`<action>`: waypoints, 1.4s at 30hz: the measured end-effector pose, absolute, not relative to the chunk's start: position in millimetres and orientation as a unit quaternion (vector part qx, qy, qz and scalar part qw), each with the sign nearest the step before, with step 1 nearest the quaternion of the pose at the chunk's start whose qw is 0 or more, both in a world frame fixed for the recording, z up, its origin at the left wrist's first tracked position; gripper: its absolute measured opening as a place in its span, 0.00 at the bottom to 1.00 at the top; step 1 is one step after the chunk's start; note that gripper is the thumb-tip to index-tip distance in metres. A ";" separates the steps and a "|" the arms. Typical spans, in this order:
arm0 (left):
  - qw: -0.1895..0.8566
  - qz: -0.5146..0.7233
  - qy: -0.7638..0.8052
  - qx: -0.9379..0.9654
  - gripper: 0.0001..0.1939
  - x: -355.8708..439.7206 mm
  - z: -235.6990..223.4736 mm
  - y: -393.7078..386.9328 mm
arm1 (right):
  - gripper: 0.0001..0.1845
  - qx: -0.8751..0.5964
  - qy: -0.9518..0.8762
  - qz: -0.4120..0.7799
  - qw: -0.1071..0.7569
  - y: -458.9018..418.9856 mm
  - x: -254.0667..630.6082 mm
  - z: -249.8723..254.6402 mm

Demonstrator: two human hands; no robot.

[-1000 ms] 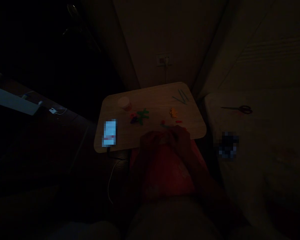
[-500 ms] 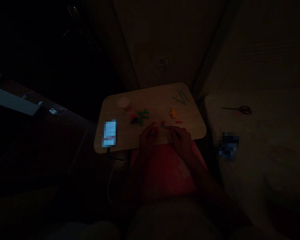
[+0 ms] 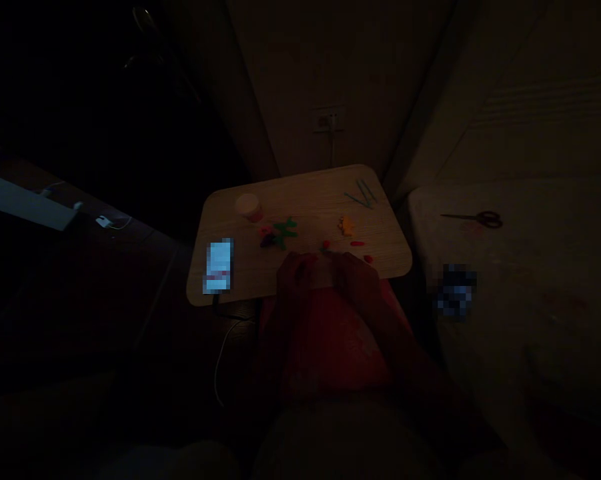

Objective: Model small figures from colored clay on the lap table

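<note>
Close to the small table's near edge, my left hand (image 3: 294, 272) is curled, with a bit of red modelling clay (image 3: 309, 257) showing at its fingertips. My right hand (image 3: 357, 275) is closed just across from it. A thin greenish stick-like piece (image 3: 326, 251) shows at its fingertips; its other end is hidden. Right ahead of the fingers lies a small red clay ball (image 3: 326, 245). A red clay strip (image 3: 357, 244) and a red clay lump (image 3: 369, 259) lie beyond and beside my right hand. The dim light blurs the fingers.
On the wooden table (image 3: 310, 193) are green clay strips (image 3: 286, 230), a dark purple lump (image 3: 267, 241), an orange-yellow piece (image 3: 346, 226), a lidded tub (image 3: 249, 207), thin sticks (image 3: 363, 195) and a lit phone (image 3: 218, 267). Scissors (image 3: 475, 218) lie on the pale surface at right.
My left fingers have drawn in and curled more. My right hand has shifted slightly left, uncovering more of the red lump beside it. Less of the greenish stick shows.
</note>
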State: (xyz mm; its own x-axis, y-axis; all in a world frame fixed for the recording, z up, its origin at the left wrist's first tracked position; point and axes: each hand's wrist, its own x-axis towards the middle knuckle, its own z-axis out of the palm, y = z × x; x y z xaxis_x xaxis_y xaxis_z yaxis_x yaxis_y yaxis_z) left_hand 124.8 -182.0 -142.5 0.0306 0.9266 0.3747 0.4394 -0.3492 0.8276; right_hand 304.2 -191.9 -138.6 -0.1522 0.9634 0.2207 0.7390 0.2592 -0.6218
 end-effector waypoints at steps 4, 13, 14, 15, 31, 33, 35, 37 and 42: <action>0.258 0.471 0.502 0.678 0.11 126.8 -142.3 -180.7 | 0.22 -0.634 -0.722 0.174 0.216 -188.5 302.5 -137.9; 0.343 0.439 0.516 0.650 0.14 125.7 -150.4 -182.2 | 0.30 -0.566 -0.751 0.180 0.288 -191.0 309.6 -138.2; 0.356 0.427 0.510 0.656 0.13 125.3 -149.6 -182.3 | 0.31 -0.545 -0.764 0.177 0.297 -190.9 309.7 -138.2; 0.366 0.413 0.502 0.666 0.13 124.8 -148.7 -182.2 | 0.30 -0.527 -0.775 0.173 0.302 -190.5 309.5 -138.5; 0.403 0.365 0.487 0.684 0.13 122.1 -141.5 -177.6 | 0.12 -0.438 -0.824 0.128 0.335 -187.9 299.9 -155.2; 0.400 0.371 0.490 0.680 0.14 119.1 -140.7 -178.0 | 0.11 -0.443 -0.822 0.116 0.339 -187.5 298.9 -155.3; 0.395 0.377 0.506 0.668 0.15 117.7 -139.1 -179.3 | 0.12 -0.443 -0.819 0.100 0.350 -188.2 297.6 -154.2; 0.391 0.389 0.522 0.651 0.15 118.9 -137.4 -180.8 | 0.14 -0.444 -0.812 0.087 0.369 -189.5 296.7 -151.8; 0.365 0.434 0.560 0.604 0.11 116.2 -139.6 -175.3 | 0.13 -0.492 -0.764 0.053 0.414 -187.3 305.8 -143.3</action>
State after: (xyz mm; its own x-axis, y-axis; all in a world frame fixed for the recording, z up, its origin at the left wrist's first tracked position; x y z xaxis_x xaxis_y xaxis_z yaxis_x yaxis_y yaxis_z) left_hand 116.2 -175.3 -139.6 -0.0052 0.9933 0.1152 0.3597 -0.1056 0.9271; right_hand 305.8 -187.3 -143.3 -0.1730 0.7958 0.5804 0.7073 0.5104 -0.4891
